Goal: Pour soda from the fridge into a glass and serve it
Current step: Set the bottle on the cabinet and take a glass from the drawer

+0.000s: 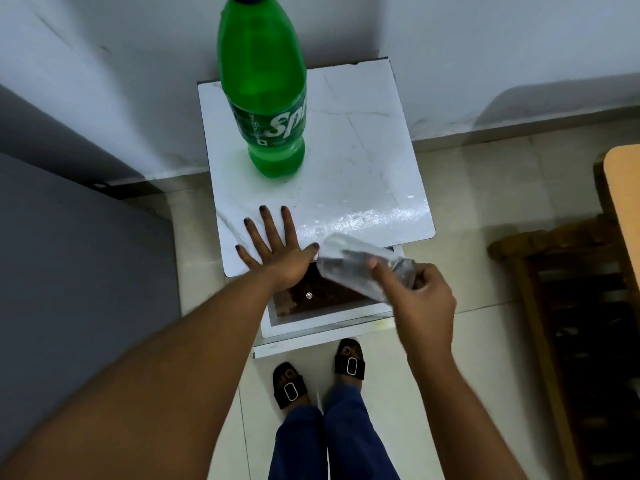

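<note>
A tall green soda bottle [265,88] with a blue cap stands upright at the back left of a small white marble-topped table [363,161]. My left hand [273,249] lies flat on the table's near left corner, fingers spread. My right hand [419,294] grips a clear drinking glass [353,268] near its base; the glass is tilted on its side in the air, over the table's near edge, its mouth pointing left towards my left hand. The glass looks empty.
A grey surface [69,271] fills the left side. A wooden chair [571,306] and an orange tabletop edge [623,188] stand at the right. The wall runs behind the table. A lower shelf [311,299] shows under the tabletop. My sandalled feet [318,375] stand on the tiled floor.
</note>
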